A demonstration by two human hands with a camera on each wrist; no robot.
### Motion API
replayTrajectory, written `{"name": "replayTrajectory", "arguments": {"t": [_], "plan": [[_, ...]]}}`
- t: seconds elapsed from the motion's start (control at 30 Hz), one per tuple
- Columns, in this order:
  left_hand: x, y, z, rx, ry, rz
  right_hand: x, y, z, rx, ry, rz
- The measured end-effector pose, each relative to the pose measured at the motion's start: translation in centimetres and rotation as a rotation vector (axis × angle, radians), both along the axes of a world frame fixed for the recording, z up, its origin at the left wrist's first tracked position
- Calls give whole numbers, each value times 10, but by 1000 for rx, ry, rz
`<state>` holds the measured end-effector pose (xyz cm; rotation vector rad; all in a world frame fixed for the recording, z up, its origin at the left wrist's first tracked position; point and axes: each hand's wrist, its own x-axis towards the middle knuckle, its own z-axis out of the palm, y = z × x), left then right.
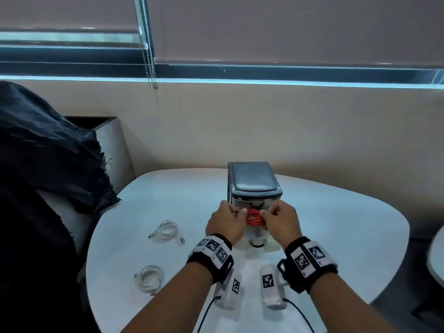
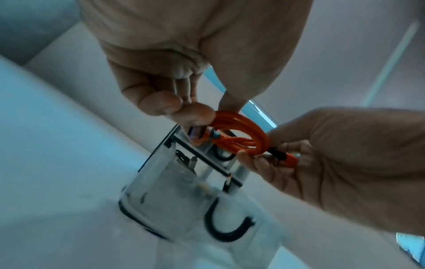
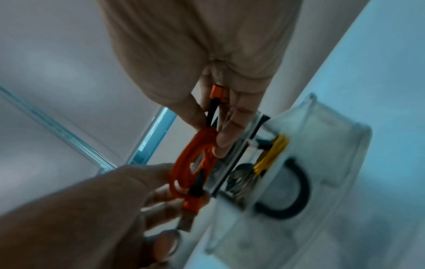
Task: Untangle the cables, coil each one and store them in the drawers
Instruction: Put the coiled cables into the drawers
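An orange cable [image 1: 254,218] wound into a small coil hangs between my two hands, just above an open drawer of the clear drawer unit [image 1: 254,186]. My left hand [image 1: 227,224] pinches the coil [image 2: 239,132] at its left end, by a plug. My right hand [image 1: 280,221] pinches the right end, with the orange plug [image 3: 217,91] against its palm. In the right wrist view the coil [image 3: 195,158] is beside the open drawer [image 3: 322,145], which holds a yellow cable [image 3: 272,154] and a dark one.
Two coiled white cables [image 1: 167,230] [image 1: 149,278] lie on the white table [image 1: 336,224] to the left. Two white devices [image 1: 230,292] [image 1: 270,289] with black leads lie near the front edge. A dark cloth [image 1: 48,152] covers the seat at left.
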<state>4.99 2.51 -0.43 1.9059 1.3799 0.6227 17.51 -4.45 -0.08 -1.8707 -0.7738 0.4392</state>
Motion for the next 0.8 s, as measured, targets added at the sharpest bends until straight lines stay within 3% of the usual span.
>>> {"name": "replayTrajectory", "arguments": {"t": [0.1, 0.3, 0.47, 0.57, 0.8], "plan": [[5, 1, -7, 70, 81, -62, 12, 2, -9, -88, -120, 22], [-4, 5, -25, 92, 14, -121, 6, 4, -21, -223, -340, 152], [-4, 10, -30, 106, 147, -198, -6, 2, -24, -419, -602, 287], [-2, 8, -32, 76, 200, -266, -10, -1, -23, -483, -653, 359], [2, 10, -44, 6, 230, -316, -5, -14, -16, -703, -963, 531]]}}
